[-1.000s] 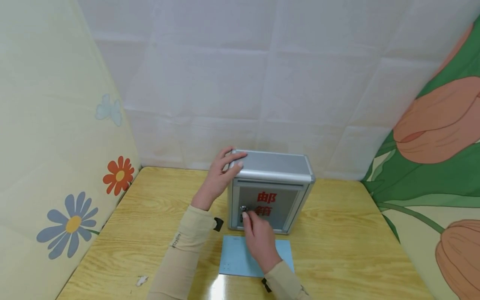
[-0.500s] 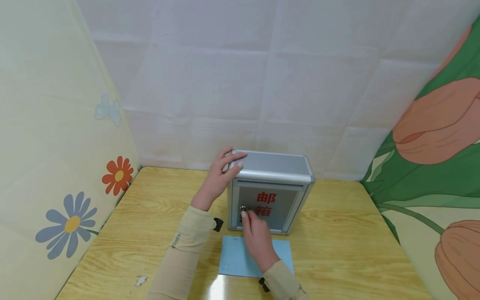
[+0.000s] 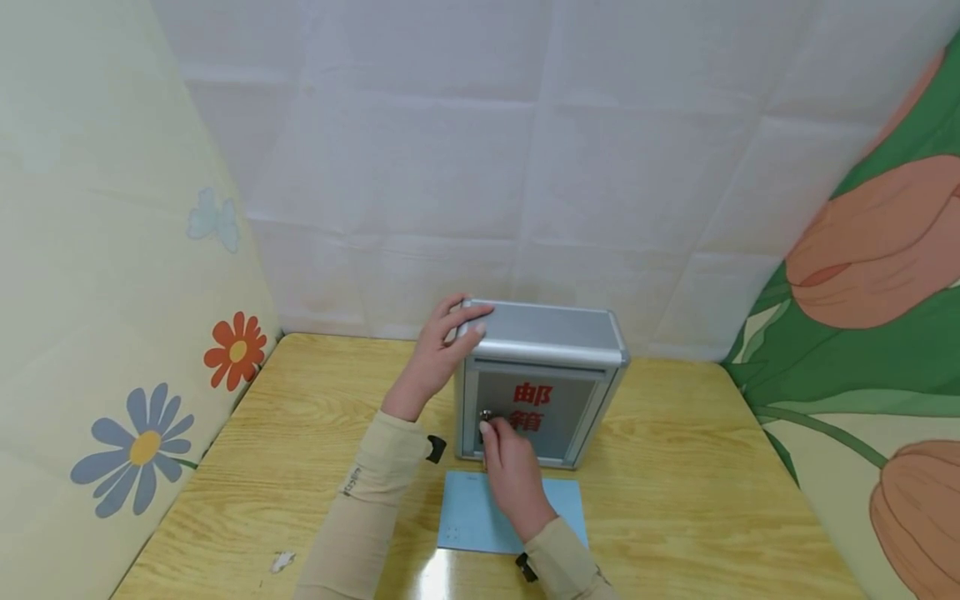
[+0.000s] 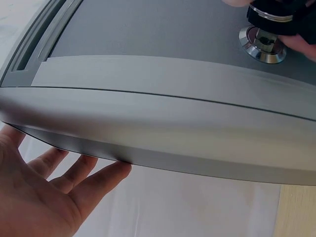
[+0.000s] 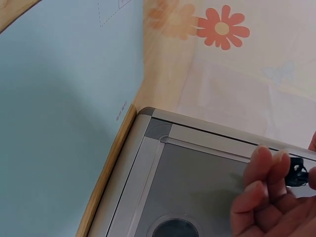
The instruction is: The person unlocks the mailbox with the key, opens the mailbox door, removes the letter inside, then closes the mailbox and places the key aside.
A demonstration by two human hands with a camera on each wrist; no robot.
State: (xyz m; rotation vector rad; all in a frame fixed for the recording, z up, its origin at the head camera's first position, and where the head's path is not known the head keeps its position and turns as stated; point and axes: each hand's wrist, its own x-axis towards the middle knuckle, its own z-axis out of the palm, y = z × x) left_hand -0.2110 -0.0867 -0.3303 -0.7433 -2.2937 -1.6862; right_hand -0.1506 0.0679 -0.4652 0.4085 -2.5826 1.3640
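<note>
A silver-grey metal mailbox [image 3: 577,417] with red characters on its front stands upright on the table. My left hand [image 3: 435,357] rests on its top left corner; in the left wrist view its fairly straight fingers [image 4: 101,180] touch the side panel. On the front's left part is a round chrome lock [image 4: 256,51]. A key with a black head [image 4: 270,20] stands in that lock. My right hand [image 3: 516,473] pinches the key's head, and the remaining fingers [image 5: 252,195] are curled. Most of the key's shaft is hidden.
Flat on the wooden table [image 3: 675,517], in front of the mailbox, lies a light blue envelope-like sheet [image 3: 465,510], partly under the right forearm. Behind the table hangs a white cloth [image 3: 420,167]. Flower-patterned cloths [image 3: 90,292] flank both sides.
My right hand has shifted very slightly left at the lock, its wrist turning a little. The left hand and the mailbox have stayed in place.
</note>
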